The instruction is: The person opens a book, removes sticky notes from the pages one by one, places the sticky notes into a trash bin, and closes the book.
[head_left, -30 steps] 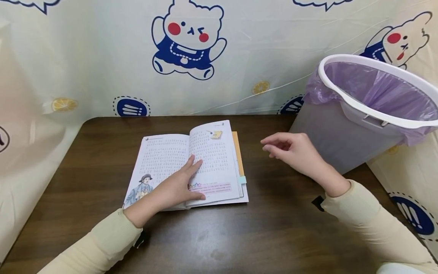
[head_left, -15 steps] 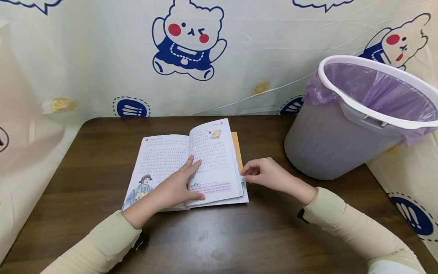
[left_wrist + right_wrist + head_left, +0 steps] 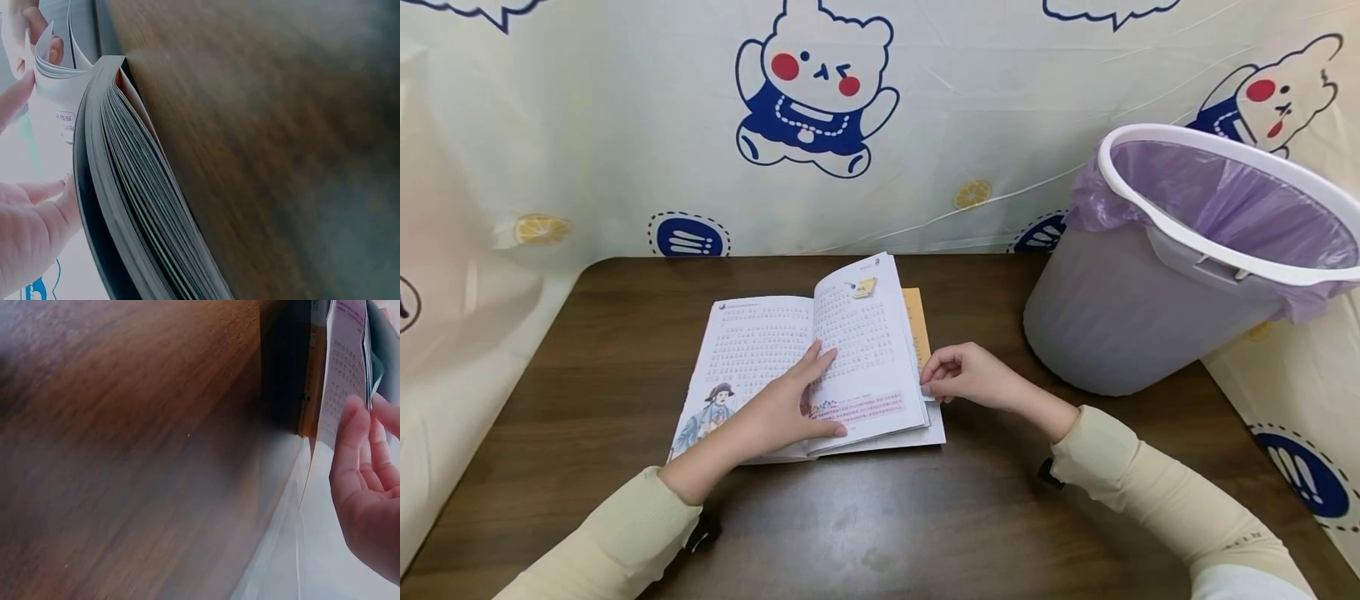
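An open book [image 3: 760, 329] lies on the brown table, printed text on both pages and a drawn figure in a hat at the lower left. My left hand [image 3: 778, 417] rests across its middle, fingers spread over the lower right page. At the book's right edge, the thumb and index finger of my right hand [image 3: 973, 379] pinch a small pale blue sticky tab [image 3: 928, 398], mostly covered by the fingertips. Several right-hand leaves bow upward, baring an orange-edged page [image 3: 917, 321] beneath. The left wrist view shows the thick page block [image 3: 134, 169] edge-on.
A grey trash bin [image 3: 1097, 308] with a white rim and purple liner stands tilted at the table's right rear. Behind the table [image 3: 865, 517] hangs a pale curtain [image 3: 977, 100] printed with cartoon bears.
My right hand has come left and down from beside the bin to the book's edge and pinched the tab. The right-hand leaves have lifted and shifted left. My left hand has barely moved.
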Demonstrator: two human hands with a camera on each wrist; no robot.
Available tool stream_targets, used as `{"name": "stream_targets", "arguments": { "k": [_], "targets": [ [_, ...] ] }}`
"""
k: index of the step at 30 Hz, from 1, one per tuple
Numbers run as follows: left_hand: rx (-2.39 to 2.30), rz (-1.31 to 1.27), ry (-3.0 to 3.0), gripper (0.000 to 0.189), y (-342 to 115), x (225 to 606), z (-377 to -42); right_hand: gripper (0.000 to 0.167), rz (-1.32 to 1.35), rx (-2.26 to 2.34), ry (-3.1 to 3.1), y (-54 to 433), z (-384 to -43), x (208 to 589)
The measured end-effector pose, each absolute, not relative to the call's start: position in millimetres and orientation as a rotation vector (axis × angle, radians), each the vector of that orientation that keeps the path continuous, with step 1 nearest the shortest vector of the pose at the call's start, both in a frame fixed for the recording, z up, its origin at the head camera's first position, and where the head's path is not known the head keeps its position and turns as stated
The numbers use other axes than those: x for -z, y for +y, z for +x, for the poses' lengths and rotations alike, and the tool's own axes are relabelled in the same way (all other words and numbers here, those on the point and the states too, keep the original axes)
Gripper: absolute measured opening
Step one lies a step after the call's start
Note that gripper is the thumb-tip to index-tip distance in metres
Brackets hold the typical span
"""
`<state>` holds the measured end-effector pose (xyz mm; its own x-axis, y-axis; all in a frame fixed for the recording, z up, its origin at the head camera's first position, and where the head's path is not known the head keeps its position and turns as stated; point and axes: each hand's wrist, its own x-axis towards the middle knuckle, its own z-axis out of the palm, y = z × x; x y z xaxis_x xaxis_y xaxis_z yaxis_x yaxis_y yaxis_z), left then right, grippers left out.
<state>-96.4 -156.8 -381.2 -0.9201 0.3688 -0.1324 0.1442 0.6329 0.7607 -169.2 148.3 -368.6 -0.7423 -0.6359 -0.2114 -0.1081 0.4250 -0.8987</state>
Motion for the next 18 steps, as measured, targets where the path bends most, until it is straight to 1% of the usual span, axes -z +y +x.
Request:
{"name": "stream_targets", "arguments": {
  "k": [7,10,13,15,18],
  "targets": [
    [-1.247,0.379,2.538,0.100,-161.7,380.2,-93.3,0.006,-0.577,1.383,2.075,142.7,-168.4,371.8],
    [-1.341,0.355,2.506,0.090,-165.0,380.1,-92.9,0.007,-0.573,1.395,2.085,141.8,-168.9,372.2],
    [-1.538,0.302,2.388,0.073,-171.2,379.9,-92.8,0.008,-0.568,1.401,2.091,141.8,-169.1,372.1],
    [-1.686,0.233,2.275,0.064,-176.8,378.7,-92.7,0.009,-0.571,1.399,2.095,142.0,-168.8,371.7],
    [-1.858,0.087,2.147,0.059,-187.5,377.5,-91.2,0.008,-0.575,1.384,2.110,142.3,-167.9,372.7]
  ]
}}
